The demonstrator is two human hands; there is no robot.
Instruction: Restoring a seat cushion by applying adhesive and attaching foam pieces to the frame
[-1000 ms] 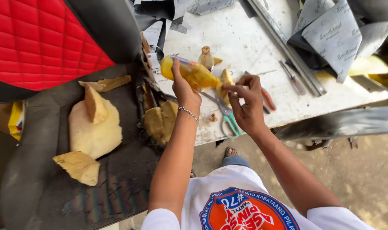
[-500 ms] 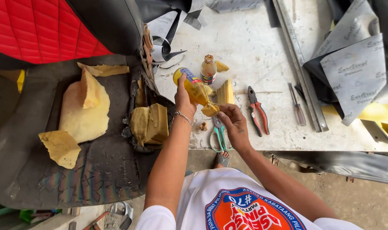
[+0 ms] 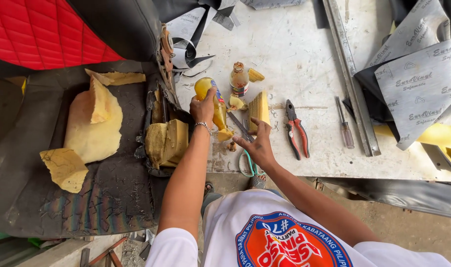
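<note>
We have the yellow glue bottle (image 3: 213,101) tipped nozzle-down over a small foam scrap (image 3: 225,134) at the near edge of the worn white worktable (image 3: 304,44), the left hand (image 3: 203,108) wrapped fully around it while the right hand (image 3: 257,144) lies open and empty, fingers spread, just beside the scrap. We judge this the gluing step (adhesive going onto the scrap). Next we need a steady squeeze, with the scissors (image 3: 245,148), red-handled pliers (image 3: 297,129) and foam block (image 3: 259,108) near.
</note>
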